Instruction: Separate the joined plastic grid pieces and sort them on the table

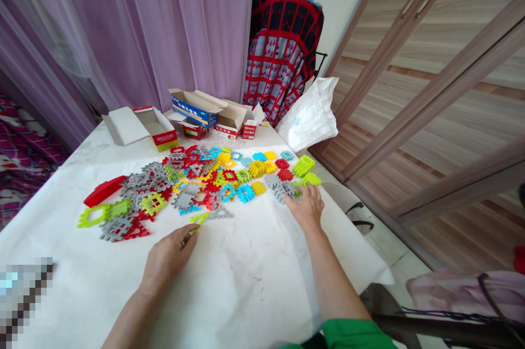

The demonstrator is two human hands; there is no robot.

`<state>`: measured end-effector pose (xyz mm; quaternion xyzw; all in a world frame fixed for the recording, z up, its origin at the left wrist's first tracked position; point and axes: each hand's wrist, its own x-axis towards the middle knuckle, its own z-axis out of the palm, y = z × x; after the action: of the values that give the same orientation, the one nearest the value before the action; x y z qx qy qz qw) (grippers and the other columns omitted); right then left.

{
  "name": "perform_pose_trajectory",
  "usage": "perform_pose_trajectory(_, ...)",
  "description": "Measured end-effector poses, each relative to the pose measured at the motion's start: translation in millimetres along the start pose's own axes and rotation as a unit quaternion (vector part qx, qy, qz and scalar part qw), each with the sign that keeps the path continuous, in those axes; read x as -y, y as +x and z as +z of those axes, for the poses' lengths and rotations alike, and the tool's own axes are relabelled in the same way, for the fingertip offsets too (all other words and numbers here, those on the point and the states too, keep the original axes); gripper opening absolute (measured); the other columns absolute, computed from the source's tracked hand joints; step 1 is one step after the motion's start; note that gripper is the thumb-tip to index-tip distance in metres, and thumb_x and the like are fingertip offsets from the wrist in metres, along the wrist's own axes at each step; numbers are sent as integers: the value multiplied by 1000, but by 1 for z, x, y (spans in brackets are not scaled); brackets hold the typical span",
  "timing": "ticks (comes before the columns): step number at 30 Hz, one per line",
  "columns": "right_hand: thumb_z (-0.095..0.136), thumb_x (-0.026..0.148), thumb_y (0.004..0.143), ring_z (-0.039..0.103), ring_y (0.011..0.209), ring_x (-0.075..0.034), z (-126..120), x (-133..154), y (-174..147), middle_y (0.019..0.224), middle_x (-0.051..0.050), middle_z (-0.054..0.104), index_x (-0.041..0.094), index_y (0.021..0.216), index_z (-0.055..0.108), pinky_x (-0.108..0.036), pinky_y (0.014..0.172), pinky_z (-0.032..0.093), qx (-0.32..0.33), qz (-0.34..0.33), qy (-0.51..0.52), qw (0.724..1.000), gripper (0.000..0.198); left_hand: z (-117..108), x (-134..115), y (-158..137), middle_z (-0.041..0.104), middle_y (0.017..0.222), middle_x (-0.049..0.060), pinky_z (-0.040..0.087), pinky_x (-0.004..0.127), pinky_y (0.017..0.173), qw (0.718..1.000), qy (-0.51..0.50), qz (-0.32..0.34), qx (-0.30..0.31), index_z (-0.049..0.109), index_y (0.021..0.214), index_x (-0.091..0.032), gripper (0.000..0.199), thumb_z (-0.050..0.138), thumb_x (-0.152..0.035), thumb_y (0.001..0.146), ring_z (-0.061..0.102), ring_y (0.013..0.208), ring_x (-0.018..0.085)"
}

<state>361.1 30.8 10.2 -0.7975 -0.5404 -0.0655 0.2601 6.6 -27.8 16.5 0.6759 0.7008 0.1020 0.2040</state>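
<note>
My left hand is closed, its thumb and fingers pinching a lime-green plastic building piece just above the cloth. Behind that piece lies a grey triangular piece. Over at the right side of the pile, my right hand reaches down with thumb and fingers apart. Its thumb is beside a stack of grey square pieces, and its fingertips are by lime-green pieces; whether they touch any is hard to see. A stack of lime-green squares stands just beyond. Yellow squares and red squares form small stacks nearby.
A mixed heap of interlocking pieces spreads left, with a long red piece at its edge. Open cardboard boxes line the table's back. A white plastic bag sits at the far right corner. A pixelated device is front left.
</note>
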Motion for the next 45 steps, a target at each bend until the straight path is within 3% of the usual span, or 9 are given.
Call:
perform_pose_trajectory(7, 65, 54, 74, 33, 135, -33, -2, 6, 3, 141, -16, 47, 16, 117, 63, -52, 107, 30, 55, 11, -21, 998, 58, -1, -1, -1, 76, 96, -1, 45, 23, 66, 1000, 4, -3, 4, 65, 117, -30, 42, 36, -42, 89, 69, 83, 18)
perform_pose_trajectory(19, 66, 45, 74, 41, 128, -32, 8, -10, 7, 134, -13, 53, 20, 110, 64, -51, 103, 35, 29, -35, 23, 999, 44, -2, -2, -1, 76, 96, 0, 46, 23, 66, 1000, 4, 3, 0, 65, 117, -30, 40, 38, -41, 89, 69, 83, 18)
perform_pose_trajectory(32, 67, 47, 72, 44, 127, -29, 12, -25, 12, 132, -11, 53, 22, 117, 60, -46, 103, 37, 52, -57, 27, 997, 52, -2, -2, -2, 76, 98, 0, 46, 24, 70, 1000, 11, -4, 7, 65, 118, -30, 40, 38, -39, 90, 70, 87, 19)
perform_pose_trajectory(45, 66, 45, 73, 46, 124, -29, 12, -17, 12, 127, -11, 57, 22, 109, 62, -46, 100, 39, 71, -56, 4, 996, 43, -4, -4, -3, 76, 97, -1, 47, 22, 71, 1000, 6, -10, 0, 66, 116, -31, 37, 42, -37, 89, 70, 89, 18)
